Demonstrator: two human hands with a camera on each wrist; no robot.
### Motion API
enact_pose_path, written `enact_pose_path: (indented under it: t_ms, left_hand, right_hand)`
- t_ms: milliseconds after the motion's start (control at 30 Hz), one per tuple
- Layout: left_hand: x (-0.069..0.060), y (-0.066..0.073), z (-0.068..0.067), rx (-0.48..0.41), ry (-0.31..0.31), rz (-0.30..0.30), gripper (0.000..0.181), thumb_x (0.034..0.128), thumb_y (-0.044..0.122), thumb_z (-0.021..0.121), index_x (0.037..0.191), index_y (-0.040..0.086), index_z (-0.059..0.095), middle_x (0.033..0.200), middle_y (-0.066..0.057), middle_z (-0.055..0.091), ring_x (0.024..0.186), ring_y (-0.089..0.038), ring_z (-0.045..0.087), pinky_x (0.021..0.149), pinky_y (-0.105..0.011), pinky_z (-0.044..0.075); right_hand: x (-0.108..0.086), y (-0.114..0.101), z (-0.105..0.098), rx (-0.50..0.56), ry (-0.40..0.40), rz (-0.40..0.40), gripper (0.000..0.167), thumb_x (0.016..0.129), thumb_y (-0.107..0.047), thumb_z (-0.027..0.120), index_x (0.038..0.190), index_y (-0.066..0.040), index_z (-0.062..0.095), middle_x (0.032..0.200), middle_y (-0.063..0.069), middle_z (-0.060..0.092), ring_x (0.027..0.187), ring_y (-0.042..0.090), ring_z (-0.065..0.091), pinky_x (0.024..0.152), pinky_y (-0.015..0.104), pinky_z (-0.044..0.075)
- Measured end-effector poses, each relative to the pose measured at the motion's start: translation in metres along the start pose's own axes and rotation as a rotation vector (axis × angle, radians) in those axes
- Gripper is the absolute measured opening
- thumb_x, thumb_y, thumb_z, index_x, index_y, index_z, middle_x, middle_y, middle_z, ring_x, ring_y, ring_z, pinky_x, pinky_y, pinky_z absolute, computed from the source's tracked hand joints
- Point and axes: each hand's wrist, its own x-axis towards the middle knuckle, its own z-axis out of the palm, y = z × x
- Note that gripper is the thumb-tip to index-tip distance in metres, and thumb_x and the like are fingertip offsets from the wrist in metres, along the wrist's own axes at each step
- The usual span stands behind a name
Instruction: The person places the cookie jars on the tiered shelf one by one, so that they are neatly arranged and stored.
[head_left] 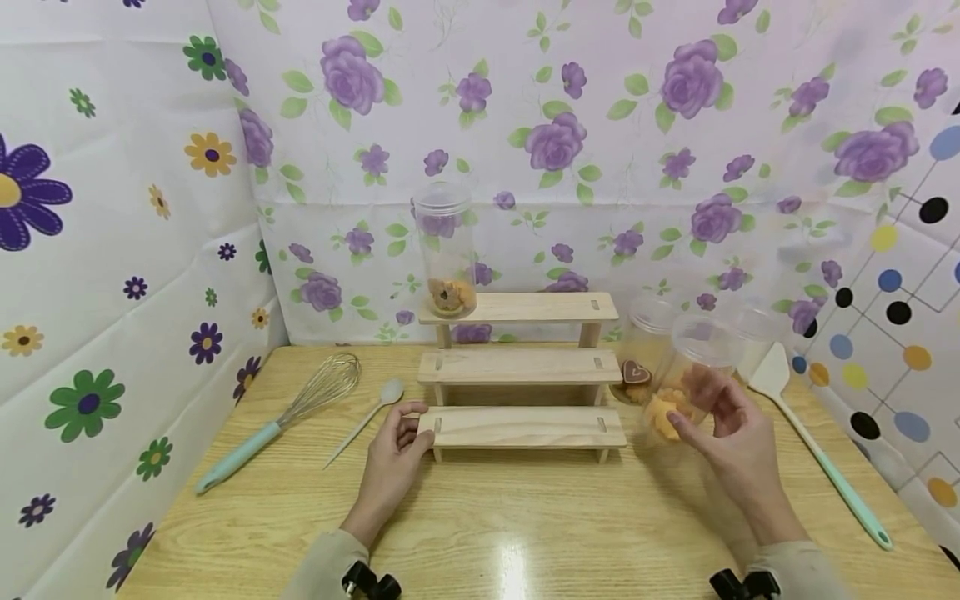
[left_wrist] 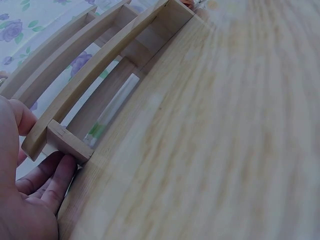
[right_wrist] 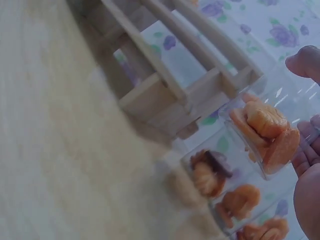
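A three-tier wooden display stand [head_left: 525, 427] stands mid-table. My left hand [head_left: 393, 458] grips the left end of its lowest tier; in the left wrist view the fingers [left_wrist: 60, 175] curl beside the stand's leg [left_wrist: 70, 142]. To the right of the stand, my right hand [head_left: 738, 450] holds a clear plastic jar [head_left: 692, 350] with orange-brown cookies [right_wrist: 267, 120] at its bottom. In the right wrist view this jar is tilted and raised above other jars. Another clear jar [head_left: 446, 242] with cookies is upright on the left of the top tier.
More clear jars with cookies, one with a heart-shaped cookie [head_left: 633, 374], stand behind the held jar. On the left lie a whisk [head_left: 281, 422] and a small spoon [head_left: 367, 421]. A spatula [head_left: 813, 446] lies on the right. Patterned cloth [head_left: 510, 150] hangs around the table.
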Motion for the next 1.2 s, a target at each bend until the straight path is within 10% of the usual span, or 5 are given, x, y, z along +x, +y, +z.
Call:
enact_pose_path:
  t_ms: [467,1200]
  left_hand:
    - [-0.002,-0.001,0.0,-0.001,0.003,-0.006,0.036,0.1073,0.011,0.07,0.141,0.022,0.065,0.114,-0.008,0.074,0.106,-0.021,0.069,0.09,-0.025,0.056]
    - [-0.001,-0.002,0.0,-0.016,-0.004,0.016,0.037,0.1075,0.01,0.07,0.143,0.02,0.065,0.114,-0.009,0.074,0.108,-0.023,0.07,0.091,-0.025,0.056]
  right_hand:
    - [0.045,-0.045,0.021,-0.08,-0.034,-0.016,0.068,0.091,0.015,0.082,0.154,0.005,0.059,0.141,0.019,0.065,0.133,0.027,0.063,0.111,0.02,0.051]
    - [0.122,-0.054,0.089,-0.026,-0.095,-0.047,0.062,0.094,-0.001,0.088,0.151,-0.006,0.064,0.141,0.01,0.069,0.131,0.024,0.065,0.118,0.03,0.049]
